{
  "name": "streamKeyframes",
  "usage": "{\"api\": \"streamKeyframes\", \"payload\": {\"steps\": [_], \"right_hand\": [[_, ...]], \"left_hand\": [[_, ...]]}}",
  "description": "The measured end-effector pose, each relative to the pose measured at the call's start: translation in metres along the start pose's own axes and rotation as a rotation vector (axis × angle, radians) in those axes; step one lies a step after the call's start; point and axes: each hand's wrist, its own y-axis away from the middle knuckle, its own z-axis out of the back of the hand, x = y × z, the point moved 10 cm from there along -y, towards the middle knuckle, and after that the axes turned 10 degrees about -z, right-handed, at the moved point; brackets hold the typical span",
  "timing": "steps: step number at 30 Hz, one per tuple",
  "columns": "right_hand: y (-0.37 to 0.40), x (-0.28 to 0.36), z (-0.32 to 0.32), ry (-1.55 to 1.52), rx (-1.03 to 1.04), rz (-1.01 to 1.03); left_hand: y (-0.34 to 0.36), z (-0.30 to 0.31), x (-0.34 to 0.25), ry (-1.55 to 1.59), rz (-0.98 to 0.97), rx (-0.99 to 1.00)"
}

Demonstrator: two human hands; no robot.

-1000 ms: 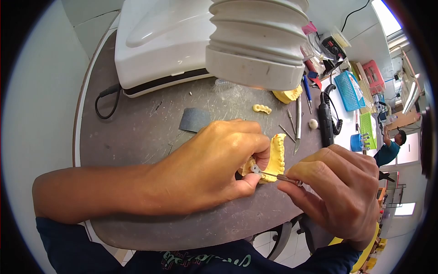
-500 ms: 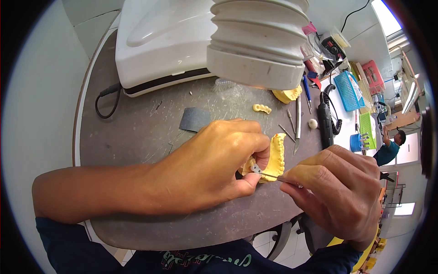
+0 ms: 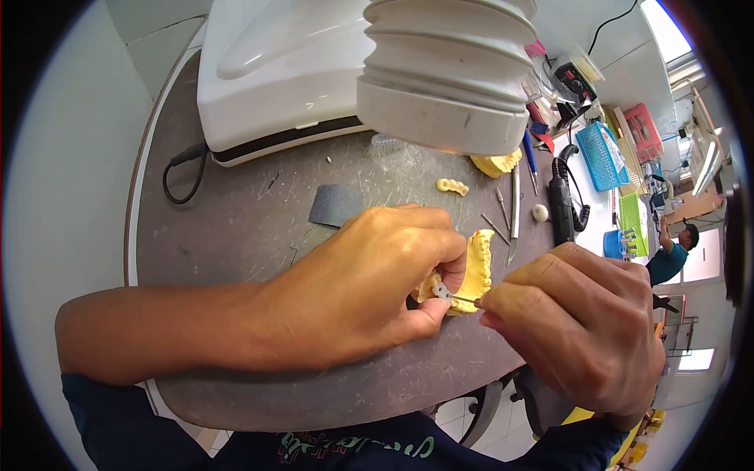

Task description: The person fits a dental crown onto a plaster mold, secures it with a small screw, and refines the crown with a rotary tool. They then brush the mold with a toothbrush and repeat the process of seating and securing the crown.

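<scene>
My left hand (image 3: 385,275) is closed on a small yellowish dental model piece (image 3: 426,287), held between thumb and fingers. On that piece sits a small grey-white part (image 3: 441,290) with a hole. In my right hand (image 3: 577,322) a thin metal tool (image 3: 465,300) is pinched, and its slim shank reaches the grey-white part. The fingers hide most of the tool's handle. Just beyond my left fingertips, a yellow dental arch model (image 3: 477,271) lies on the grey bench.
Upright on the bench is a white machine (image 3: 283,78), beside a ribbed suction hose (image 3: 444,78). Sandpaper (image 3: 335,206), a tooth-coloured bridge (image 3: 452,187), a knife (image 3: 515,208) and a black handpiece (image 3: 559,208) lie around. Another person (image 3: 671,255) is far right.
My right hand has turned a little, its knuckles higher and the fingers curled tighter round the tool. The left hand and the model stay almost where they were.
</scene>
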Motion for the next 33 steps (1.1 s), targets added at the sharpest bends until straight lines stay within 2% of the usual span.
{"api": "streamKeyframes", "payload": {"steps": [9,11,15,17,21,23,26,33], "right_hand": [[-0.004,-0.003,-0.012,0.056,0.010,-0.021],[-0.003,-0.002,-0.010,0.023,-0.054,0.033],[-0.005,-0.001,-0.011,-0.029,-0.012,0.064],[-0.006,-0.009,-0.006,-0.084,-0.124,-0.026],[-0.002,-0.016,-0.002,-0.005,-0.025,-0.150],[0.002,-0.011,-0.009,0.055,0.070,-0.086],[0.005,-0.009,-0.001,0.023,-0.020,-0.081],[0.005,-0.005,-0.001,0.007,-0.011,-0.024]], "left_hand": [[0.000,0.000,0.000,0.010,0.017,0.009],[0.000,-0.001,0.002,0.025,0.028,0.011],[-0.001,0.000,0.001,0.014,0.005,0.003],[-0.001,0.001,0.000,0.015,-0.001,-0.002],[-0.001,0.001,0.000,-0.014,0.006,0.004],[-0.001,0.000,0.000,-0.011,-0.001,0.003],[0.000,0.000,0.000,-0.001,0.001,0.003],[0.000,0.000,0.000,0.000,0.008,0.002]]}}
